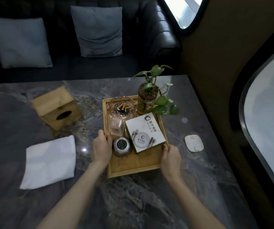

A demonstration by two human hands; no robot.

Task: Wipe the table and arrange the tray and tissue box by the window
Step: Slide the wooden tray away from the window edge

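Note:
A wooden tray [138, 167] sits on the grey marble table [133, 204], right of centre. My left hand [102, 148] grips its left rim and my right hand [170, 158] grips its right rim. The tray holds a glass ashtray [121, 107] with cigarette butts, a potted plant in a glass jar [147, 100], a white box [145, 132], a small clear holder [116, 127] and a round metal object [122, 145]. A wooden tissue box [57, 107] stands tilted at the left. A folded white cloth [50, 161] lies near the left front.
A small white pad [194, 142] lies on the table right of the tray. The window [268, 129] curves along the right wall. A dark sofa [162, 33] with two grey cushions [98, 30] stands beyond the table's far edge.

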